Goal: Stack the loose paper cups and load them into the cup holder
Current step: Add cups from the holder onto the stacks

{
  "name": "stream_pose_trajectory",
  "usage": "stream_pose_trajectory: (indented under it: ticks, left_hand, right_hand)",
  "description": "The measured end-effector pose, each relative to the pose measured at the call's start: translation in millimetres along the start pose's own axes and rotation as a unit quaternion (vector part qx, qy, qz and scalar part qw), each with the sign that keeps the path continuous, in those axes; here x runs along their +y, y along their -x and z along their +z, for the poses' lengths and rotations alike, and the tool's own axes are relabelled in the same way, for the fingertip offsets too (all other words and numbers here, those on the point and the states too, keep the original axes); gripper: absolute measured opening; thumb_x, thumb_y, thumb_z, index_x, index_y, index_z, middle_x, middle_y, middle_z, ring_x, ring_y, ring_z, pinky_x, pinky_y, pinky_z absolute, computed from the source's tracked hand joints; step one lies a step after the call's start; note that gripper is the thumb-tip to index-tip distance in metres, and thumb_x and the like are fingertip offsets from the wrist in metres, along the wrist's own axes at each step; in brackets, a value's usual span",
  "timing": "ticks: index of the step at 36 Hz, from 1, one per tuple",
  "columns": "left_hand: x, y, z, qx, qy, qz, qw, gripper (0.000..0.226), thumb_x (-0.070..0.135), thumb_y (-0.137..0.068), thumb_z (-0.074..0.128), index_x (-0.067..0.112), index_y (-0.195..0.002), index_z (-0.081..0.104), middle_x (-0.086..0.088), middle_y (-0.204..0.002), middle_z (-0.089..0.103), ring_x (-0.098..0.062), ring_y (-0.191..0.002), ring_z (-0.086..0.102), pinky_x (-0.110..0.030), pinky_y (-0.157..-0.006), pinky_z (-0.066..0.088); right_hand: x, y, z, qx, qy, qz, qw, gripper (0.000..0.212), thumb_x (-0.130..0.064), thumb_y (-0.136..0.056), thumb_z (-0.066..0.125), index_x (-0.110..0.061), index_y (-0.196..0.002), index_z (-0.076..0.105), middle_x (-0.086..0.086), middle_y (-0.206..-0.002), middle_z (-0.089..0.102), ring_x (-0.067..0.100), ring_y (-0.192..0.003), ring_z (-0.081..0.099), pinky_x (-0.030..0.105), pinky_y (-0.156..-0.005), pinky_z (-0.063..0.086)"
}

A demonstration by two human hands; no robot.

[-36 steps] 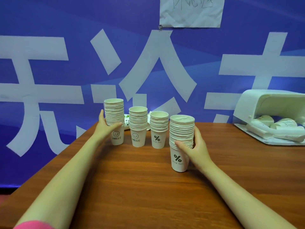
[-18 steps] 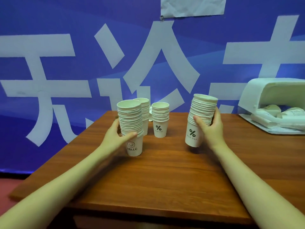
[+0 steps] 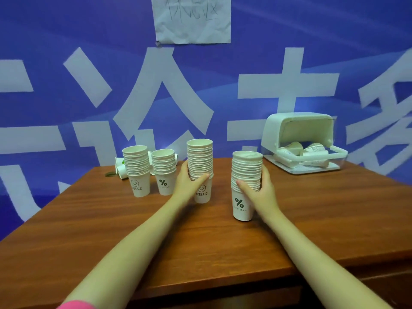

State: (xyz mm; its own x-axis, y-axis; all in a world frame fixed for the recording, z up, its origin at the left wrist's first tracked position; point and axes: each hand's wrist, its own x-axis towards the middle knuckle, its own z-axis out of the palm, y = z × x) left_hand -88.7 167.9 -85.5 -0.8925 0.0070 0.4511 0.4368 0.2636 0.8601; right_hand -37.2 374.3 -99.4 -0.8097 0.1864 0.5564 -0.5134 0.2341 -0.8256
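Blue fills the whole back of my view: a banner wall [image 3: 66, 63] with huge pale characters, and a crumpled sheet of paper [image 3: 192, 18] pinned high on it. Below it runs the brown wooden table [image 3: 111, 237], its near edge cutting across the lower part of the picture.

On the far right of the table I see the white cup holder [image 3: 298, 130], its lid raised over a clear tray, with a few loose cups [image 3: 292, 148] lying on their sides inside. Nothing stands between it and the two stacks I have in hand.

At the far left stand two ungripped stacks, close together: a HELLO stack [image 3: 136, 170] and a percent-sign stack [image 3: 163, 171]. Behind them lie some small white items that I cannot make out.

My left hand [image 3: 189, 182] is curled around the taller HELLO stack [image 3: 200, 166], thumb across the front just above the bottom cup's print, fingers round the far side. My right hand [image 3: 259, 190] is wrapped around the nearer percent stack [image 3: 246, 172], thumb on the lower rims, fingers on the right flank. Both stacks are upright, a short gap apart, with their bases at the tabletop; whether they touch it I cannot tell.
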Motion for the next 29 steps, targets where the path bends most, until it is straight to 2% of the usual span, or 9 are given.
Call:
stream_pose_trajectory:
  ticks: [4, 6, 10, 14, 17, 20, 23, 25, 29]
  left_hand:
    - [-7, 1, -2, -0.005, -0.023, 0.024, 0.999, 0.063, 0.037, -0.078, 0.078, 0.047, -0.128, 0.041, 0.022, -0.124, 0.053, 0.000, -0.116, 0.050, -0.027, -0.097, 0.044]
    - [-12, 11, -15, 0.025, -0.069, 0.036, 0.997, 0.066, 0.052, -0.078, 0.070, 0.036, -0.137, 0.045, 0.013, -0.135, 0.053, -0.007, -0.124, 0.049, -0.033, -0.102, 0.044]
    - [-9, 26, -62, 0.211, -0.135, 0.135, 0.959, 0.031, 0.041, -0.083, 0.058, 0.020, -0.105, 0.066, 0.009, -0.101, 0.058, -0.012, -0.097, 0.056, -0.047, -0.090, 0.048]
    - [-19, 5, -118, 0.357, -0.180, 0.031, 0.916, 0.038, 0.029, -0.084, 0.066, 0.011, -0.117, 0.056, -0.006, -0.116, 0.052, -0.024, -0.114, 0.047, -0.047, -0.102, 0.040]
    - [-33, -9, -144, 0.304, -0.171, -0.053, 0.936, 0.076, 0.034, -0.083, 0.072, 0.014, -0.146, 0.033, -0.012, -0.148, 0.034, -0.029, -0.138, 0.027, -0.044, -0.112, 0.027]
    - [-46, -20, -151, 0.204, -0.117, -0.083, 0.969, 0.100, 0.033, -0.079, 0.078, 0.022, -0.154, 0.012, -0.008, -0.158, 0.021, -0.026, -0.145, 0.020, -0.047, -0.116, 0.024]
    - [-52, -28, -146, 0.133, -0.044, -0.054, 0.989, 0.079, 0.023, -0.077, 0.081, 0.041, -0.136, 0.032, 0.010, -0.131, 0.052, -0.005, -0.118, 0.052, -0.030, -0.097, 0.043]
    - [-55, -32, -145, 0.124, -0.031, -0.036, 0.991, 0.068, 0.015, -0.079, 0.078, 0.045, -0.124, 0.037, 0.017, -0.117, 0.055, 0.002, -0.104, 0.054, -0.023, -0.086, 0.042]
    - [-60, -34, -154, 0.155, -0.054, -0.070, 0.984, 0.068, 0.027, -0.079, 0.078, 0.022, -0.137, 0.043, 0.001, -0.127, 0.056, -0.019, -0.114, 0.055, -0.035, -0.089, 0.045]
  right_hand:
    - [1, 4, 3, -0.004, -0.003, -0.007, 1.000, 0.064, -0.015, -0.080, 0.078, -0.041, -0.126, 0.043, -0.021, -0.116, 0.061, -0.012, -0.105, 0.058, 0.009, -0.082, 0.048]
    - [3, 5, 6, -0.010, -0.010, -0.011, 1.000, 0.068, -0.018, -0.079, 0.079, -0.031, -0.135, 0.043, -0.016, -0.123, 0.061, -0.005, -0.112, 0.058, 0.016, -0.088, 0.049]
    - [5, 7, 9, -0.014, -0.018, -0.022, 1.000, 0.074, -0.020, -0.079, 0.079, -0.025, -0.142, 0.040, -0.013, -0.129, 0.058, -0.001, -0.117, 0.056, 0.020, -0.094, 0.048]
    - [2, 8, 13, -0.018, -0.017, -0.028, 0.999, 0.071, -0.016, -0.079, 0.078, -0.032, -0.137, 0.039, -0.020, -0.123, 0.057, -0.012, -0.111, 0.055, 0.007, -0.086, 0.046]
    - [2, 9, 12, -0.020, -0.016, -0.024, 0.999, 0.074, -0.017, -0.079, 0.078, -0.032, -0.139, 0.037, -0.022, -0.124, 0.055, -0.015, -0.110, 0.053, 0.003, -0.084, 0.044]
    - [5, 10, 9, -0.016, -0.022, -0.017, 0.999, 0.082, -0.030, -0.074, 0.081, -0.026, -0.144, 0.037, -0.017, -0.129, 0.056, -0.008, -0.116, 0.054, 0.008, -0.088, 0.046]
    - [5, 10, 8, -0.019, -0.018, -0.016, 1.000, 0.084, -0.037, -0.072, 0.082, -0.028, -0.144, 0.038, -0.016, -0.131, 0.057, -0.003, -0.119, 0.054, 0.020, -0.094, 0.047]
    - [3, 10, 9, -0.028, -0.015, -0.014, 0.999, 0.081, -0.040, -0.069, 0.078, -0.036, -0.140, 0.038, -0.020, -0.129, 0.057, -0.005, -0.118, 0.054, 0.022, -0.095, 0.047]
    - [1, 9, 10, -0.044, -0.008, -0.017, 0.999, 0.079, -0.044, -0.067, 0.078, -0.046, -0.135, 0.038, -0.026, -0.127, 0.057, -0.007, -0.118, 0.053, 0.017, -0.092, 0.046]
